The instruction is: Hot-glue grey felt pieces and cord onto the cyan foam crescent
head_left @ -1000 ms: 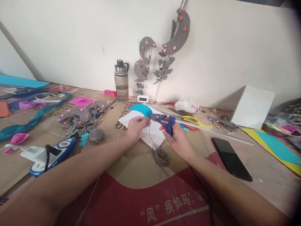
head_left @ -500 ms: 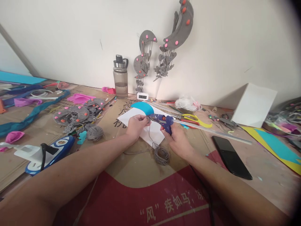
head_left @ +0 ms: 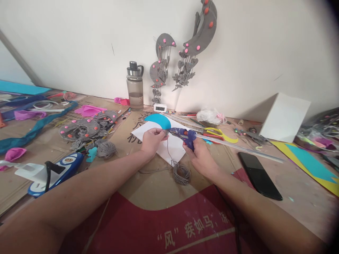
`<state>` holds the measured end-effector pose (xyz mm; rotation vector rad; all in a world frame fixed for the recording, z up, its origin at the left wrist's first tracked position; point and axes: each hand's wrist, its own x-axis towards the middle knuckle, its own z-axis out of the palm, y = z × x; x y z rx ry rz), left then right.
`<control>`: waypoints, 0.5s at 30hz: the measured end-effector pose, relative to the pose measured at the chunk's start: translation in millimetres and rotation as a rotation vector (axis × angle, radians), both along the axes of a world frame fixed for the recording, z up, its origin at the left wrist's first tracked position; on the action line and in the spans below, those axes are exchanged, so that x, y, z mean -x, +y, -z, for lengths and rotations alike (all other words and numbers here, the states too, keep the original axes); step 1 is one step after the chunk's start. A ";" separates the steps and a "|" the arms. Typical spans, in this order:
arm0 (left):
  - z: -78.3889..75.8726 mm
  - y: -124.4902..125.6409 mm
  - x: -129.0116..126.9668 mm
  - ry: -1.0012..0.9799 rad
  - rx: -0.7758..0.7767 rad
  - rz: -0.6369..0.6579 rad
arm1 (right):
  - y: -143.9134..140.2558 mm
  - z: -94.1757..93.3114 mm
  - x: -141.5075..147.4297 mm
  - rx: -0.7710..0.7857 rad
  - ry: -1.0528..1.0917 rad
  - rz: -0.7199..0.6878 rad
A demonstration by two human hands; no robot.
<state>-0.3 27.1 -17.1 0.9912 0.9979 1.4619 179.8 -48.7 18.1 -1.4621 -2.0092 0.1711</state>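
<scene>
nearest the camera, a red sheet with white characters (head_left: pixel 185 225) is spread over brown cardboard on the desk (head_left: pixel 299 197). both forearms are stretched forward across it. a little farther, a small coil of grey cord (head_left: pixel 181 174) is seen lying on the cardboard between the two wrists, and a single strand is led up from it to the left hand (head_left: pixel 151 139). the left grip is closed: the end of the cord is pinched between thumb and fingertips, just above a white sheet of paper (head_left: pixel 169 143). the right hand (head_left: pixel 200 157) is wrapped around the handle of a blue glue gun (head_left: pixel 184 134), held level, with its nozzle pointed left and brought right up to the pinched cord; whether the tip touches the cord cannot be told. a black phone (head_left: pixel 259 175) is laid flat to the right of the right hand, well apart from it. to the left, a ball of grey yarn (head_left: pixel 106 149) and a blue-and-white device (head_left: pixel 59 169) are found near the left forearm. beyond the hands, a turquoise paper shape (head_left: pixel 159 120) is laid partly over the white sheet, and yellow-handled scissors (head_left: pixel 219 134) are placed just right of the gun. against the far wall, a water bottle (head_left: pixel 135 88) is stood upright, and grey crescent hangings (head_left: pixel 196 38) with pink dots are hung on the wall.
</scene>
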 end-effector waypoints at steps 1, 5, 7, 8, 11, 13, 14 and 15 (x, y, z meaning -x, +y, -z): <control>0.2 0.4 0.0 -0.011 0.002 -0.001 | 0.0 0.0 -0.4 0.001 0.004 0.002; 0.8 1.4 -0.1 -0.027 -0.001 0.001 | -0.1 0.4 -2.2 0.015 0.024 0.008; 0.8 1.4 0.0 -0.029 -0.008 0.002 | 0.3 1.0 -3.2 0.022 0.033 0.011; 0.6 1.2 0.1 -0.032 -0.014 0.003 | 0.7 1.3 -3.7 0.028 0.036 0.015; -1.1 -0.3 0.4 -0.064 -0.028 0.011 | 1.5 2.5 -5.1 0.053 0.046 0.021; -3.1 -1.7 0.6 -0.087 -0.024 0.021 | 1.8 3.0 -5.8 0.067 0.072 0.017; -4.3 -2.4 0.7 -0.097 -0.018 0.022 | 1.9 3.1 -6.2 0.074 0.090 0.013; -5.5 -2.9 0.7 -0.108 -0.010 0.020 | 2.3 3.0 -6.7 0.077 0.112 0.012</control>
